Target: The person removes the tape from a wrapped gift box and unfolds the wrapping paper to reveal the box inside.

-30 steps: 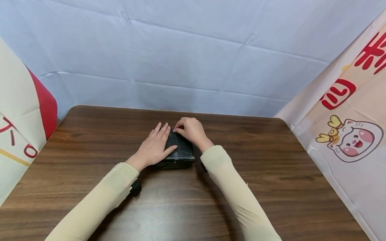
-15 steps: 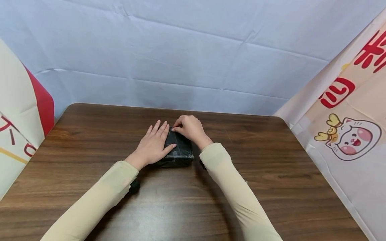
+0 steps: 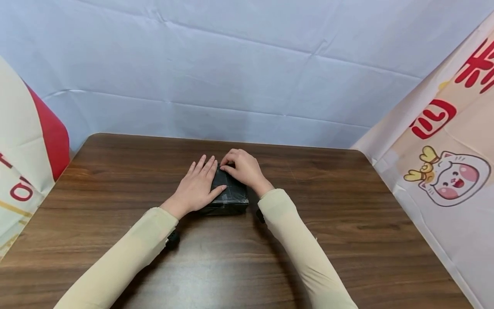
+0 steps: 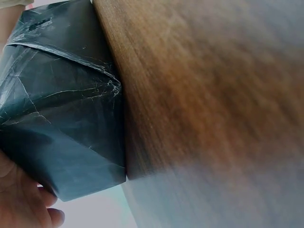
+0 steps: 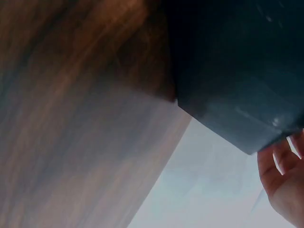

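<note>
Black box (image 3: pixel 235 192): sits on the wooden table (image 3: pixel 328 206), closed, wrapped in dark film (image 4: pixel 71 85) (creased and shiny along the edges), hiding its contents. Lies under the left hand (image 3: pixel 195 186), laid flat with straight, spread fingers and merely resting on top. Meets the right hand (image 3: pixel 245 168) near its far edge, with fingers bent and thumb close to forefinger; cannot tell whether pinching anything.

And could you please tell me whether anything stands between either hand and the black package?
Nothing visible does: the left hand rests directly on the black package, and the right hand is right at its far end.
</note>
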Motion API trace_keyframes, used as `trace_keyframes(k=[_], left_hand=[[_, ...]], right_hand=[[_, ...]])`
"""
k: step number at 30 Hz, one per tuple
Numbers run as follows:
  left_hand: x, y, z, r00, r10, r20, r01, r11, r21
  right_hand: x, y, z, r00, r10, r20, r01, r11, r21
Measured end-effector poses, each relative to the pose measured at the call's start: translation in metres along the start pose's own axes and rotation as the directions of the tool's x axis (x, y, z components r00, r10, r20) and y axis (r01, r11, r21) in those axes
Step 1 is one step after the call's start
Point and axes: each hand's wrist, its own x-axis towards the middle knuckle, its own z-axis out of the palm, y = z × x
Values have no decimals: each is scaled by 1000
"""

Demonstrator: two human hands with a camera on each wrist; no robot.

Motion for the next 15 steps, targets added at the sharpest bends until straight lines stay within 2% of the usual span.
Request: trace_keyframes(k=[3,8,11,15], left_hand=[[-1,-1,0,1000,5,1,-5,1000,-3],[0,-1,0,1000,1,3,-1,1000,-2],[0,-1,-1,1000,2,-2,-2,1000,-2],[0,0,-1,1000,6,-5,-6,1000,-5]], right_hand=[[1,-3,3,1000,-18,-7,18,997,-77],[4,-6,5,995,-86,52,95,971,-220],[4,-7,5,992,-105,75,121,961,-250],[4,-6,6,991,-97,88,117,960,-256]])
